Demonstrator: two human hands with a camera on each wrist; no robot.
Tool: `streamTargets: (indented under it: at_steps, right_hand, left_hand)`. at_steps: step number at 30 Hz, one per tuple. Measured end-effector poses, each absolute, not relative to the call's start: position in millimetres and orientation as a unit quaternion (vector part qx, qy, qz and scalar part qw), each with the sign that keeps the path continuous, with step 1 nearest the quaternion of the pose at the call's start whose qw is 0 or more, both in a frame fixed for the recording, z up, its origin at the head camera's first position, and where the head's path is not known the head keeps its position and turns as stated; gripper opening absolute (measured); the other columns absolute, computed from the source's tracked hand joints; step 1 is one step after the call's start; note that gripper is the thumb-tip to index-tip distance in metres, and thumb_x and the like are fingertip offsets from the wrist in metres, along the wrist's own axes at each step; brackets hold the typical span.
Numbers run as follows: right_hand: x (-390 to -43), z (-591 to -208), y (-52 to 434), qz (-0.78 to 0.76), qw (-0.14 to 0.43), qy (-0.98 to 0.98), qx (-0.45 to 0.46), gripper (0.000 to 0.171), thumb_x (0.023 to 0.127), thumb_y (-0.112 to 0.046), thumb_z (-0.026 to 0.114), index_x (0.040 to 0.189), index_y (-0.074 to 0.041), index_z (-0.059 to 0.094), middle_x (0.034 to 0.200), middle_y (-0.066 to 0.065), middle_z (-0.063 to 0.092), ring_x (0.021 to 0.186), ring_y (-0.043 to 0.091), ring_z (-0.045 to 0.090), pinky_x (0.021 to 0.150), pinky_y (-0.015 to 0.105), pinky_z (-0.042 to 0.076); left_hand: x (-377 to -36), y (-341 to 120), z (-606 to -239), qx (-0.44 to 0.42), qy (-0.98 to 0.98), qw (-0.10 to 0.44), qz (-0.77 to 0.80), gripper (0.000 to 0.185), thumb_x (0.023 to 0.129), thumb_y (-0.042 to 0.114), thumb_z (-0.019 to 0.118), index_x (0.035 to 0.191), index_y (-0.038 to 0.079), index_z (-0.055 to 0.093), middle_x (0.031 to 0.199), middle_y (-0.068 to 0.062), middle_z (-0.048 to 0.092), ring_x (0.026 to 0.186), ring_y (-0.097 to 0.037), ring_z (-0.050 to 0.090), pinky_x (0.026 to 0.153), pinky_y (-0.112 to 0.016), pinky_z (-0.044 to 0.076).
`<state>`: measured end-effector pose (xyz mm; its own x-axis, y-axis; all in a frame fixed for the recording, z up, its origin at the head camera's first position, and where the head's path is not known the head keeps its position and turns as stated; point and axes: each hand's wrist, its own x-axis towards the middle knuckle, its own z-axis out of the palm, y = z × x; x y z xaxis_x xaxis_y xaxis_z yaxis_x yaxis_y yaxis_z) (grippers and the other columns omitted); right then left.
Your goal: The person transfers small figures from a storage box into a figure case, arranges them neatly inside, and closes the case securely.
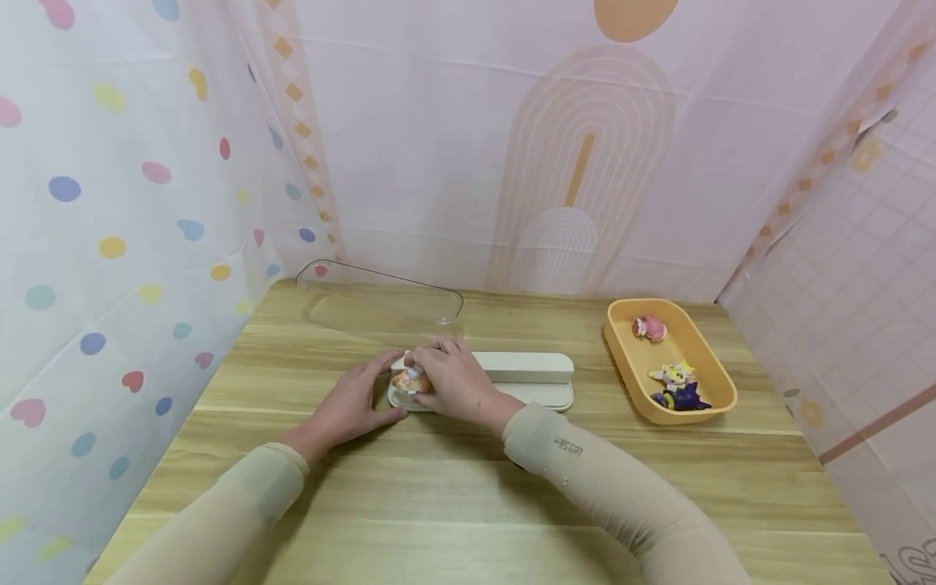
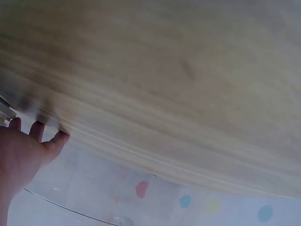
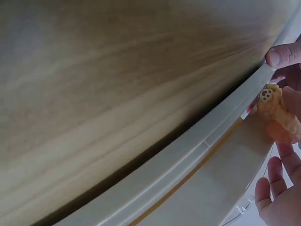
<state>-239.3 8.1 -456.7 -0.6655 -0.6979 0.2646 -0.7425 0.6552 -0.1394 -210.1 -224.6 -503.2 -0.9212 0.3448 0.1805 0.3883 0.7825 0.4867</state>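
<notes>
A white stepped display base (image 1: 530,395) lies on the wooden table, its left end between the two hands. My right hand (image 1: 457,378) pinches a small orange animal figurine (image 1: 411,381) over the left end of the lower step. In the right wrist view the figurine (image 3: 277,113) shows a white paw mark, and fingers cover part of it. Around the base's left end, my left hand (image 1: 354,402) grips with its thumb at the front edge and its fingers toward the back. That left hand (image 2: 23,150) is seen only partly in its own wrist view.
An orange-yellow tray (image 1: 621,357) stands at the right, holding a pink figurine (image 1: 649,327), a yellow-and-white one (image 1: 673,374) and a dark blue one (image 1: 682,397). Behind the hands, a transparent cover (image 1: 383,305) sits near the back left edge. Patterned curtains surround the table (image 1: 439,504).
</notes>
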Motion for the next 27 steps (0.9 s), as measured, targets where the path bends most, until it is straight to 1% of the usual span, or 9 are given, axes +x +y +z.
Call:
streamTargets:
  at_steps: [5,9,13,15,17,19,22,25,27]
  right_hand:
    - [-238.5,-460.4,6.0,0.104,0.095,-0.907,0.397,0.073,0.088,-0.045,0.089,0.147,-0.016,0.056,0.135,0.001,0.071,0.126,0.022,0.058,0.117,0.042,0.045]
    - [-238.7,-461.7,6.1,0.111,0.092,-0.908,0.393,0.082,0.087,-0.048,0.089,0.153,-0.016,0.052,0.137,0.001,0.07,0.129,0.022,0.058,0.118,0.042,0.044]
    - [-238.1,-455.1,14.6,0.144,0.059,-0.915,0.373,0.086,0.086,-0.05,0.088,0.156,-0.018,0.05,0.144,0.0,0.067,0.136,0.022,0.058,0.122,0.043,0.043]
    - [-238.6,-445.9,27.4,0.162,0.041,-0.918,0.36,0.088,0.086,-0.05,0.088,0.158,-0.017,0.048,0.15,0.001,0.064,0.14,0.023,0.057,0.125,0.046,0.041]
    - [-241.4,-435.7,49.4,0.184,0.038,-0.917,0.352,0.087,0.088,-0.046,0.088,0.159,-0.014,0.047,0.152,0.004,0.063,0.141,0.027,0.058,0.124,0.049,0.044]
    - [-248.6,-423.7,79.4,0.197,0.047,-0.922,0.33,0.085,0.091,-0.043,0.086,0.16,-0.011,0.046,0.153,0.008,0.062,0.14,0.03,0.06,0.121,0.051,0.047]
    - [-266.7,-403.9,138.3,0.233,0.092,-0.927,0.279,0.074,0.095,-0.032,0.083,0.155,-0.004,0.05,0.146,0.018,0.066,0.134,0.039,0.063,0.115,0.056,0.05]
    - [-289.0,-380.6,202.4,0.282,0.121,-0.932,0.193,0.061,0.101,-0.025,0.075,0.15,0.004,0.052,0.142,0.027,0.065,0.131,0.045,0.061,0.113,0.06,0.05]
    - [-301.8,-367.1,242.9,0.31,0.123,-0.933,0.134,0.054,0.107,-0.025,0.066,0.148,0.007,0.052,0.142,0.031,0.062,0.131,0.048,0.06,0.112,0.062,0.049]
  left_hand:
    - [-209.3,-225.5,-502.1,-0.198,-0.942,0.038,-0.268,0.101,0.086,0.033,0.091,0.166,0.016,0.032,0.156,-0.019,0.058,0.137,-0.054,0.057,0.113,-0.073,0.045]
    - [-210.1,-227.3,-503.2,-0.2,-0.941,0.042,-0.271,0.101,0.086,0.033,0.092,0.166,0.019,0.032,0.154,-0.017,0.06,0.136,-0.052,0.058,0.113,-0.072,0.045]
    - [-211.3,-228.4,-505.6,-0.206,-0.938,0.051,-0.272,0.101,0.085,0.032,0.093,0.165,0.021,0.033,0.151,-0.017,0.063,0.134,-0.05,0.06,0.112,-0.071,0.047]
    - [-211.6,-227.7,-506.0,-0.21,-0.938,0.054,-0.271,0.101,0.085,0.032,0.093,0.165,0.021,0.033,0.152,-0.018,0.063,0.133,-0.05,0.06,0.111,-0.071,0.048]
    - [-211.6,-226.5,-506.4,-0.209,-0.939,0.053,-0.268,0.101,0.085,0.032,0.093,0.165,0.021,0.032,0.151,-0.019,0.063,0.133,-0.051,0.06,0.111,-0.071,0.048]
    - [-211.7,-225.0,-505.7,-0.205,-0.94,0.049,-0.267,0.101,0.085,0.032,0.093,0.165,0.022,0.032,0.151,-0.02,0.063,0.134,-0.051,0.06,0.111,-0.071,0.048]
    - [-212.0,-223.0,-504.4,-0.201,-0.941,0.044,-0.268,0.101,0.085,0.032,0.093,0.165,0.022,0.032,0.151,-0.02,0.063,0.134,-0.051,0.059,0.111,-0.071,0.047]
    - [-212.6,-222.4,-503.1,-0.202,-0.941,0.042,-0.269,0.101,0.085,0.032,0.093,0.165,0.021,0.032,0.153,-0.02,0.061,0.135,-0.052,0.059,0.112,-0.071,0.047]
    - [-213.3,-222.6,-503.3,-0.202,-0.941,0.044,-0.269,0.101,0.085,0.032,0.093,0.165,0.021,0.032,0.154,-0.02,0.061,0.135,-0.052,0.059,0.112,-0.071,0.047]
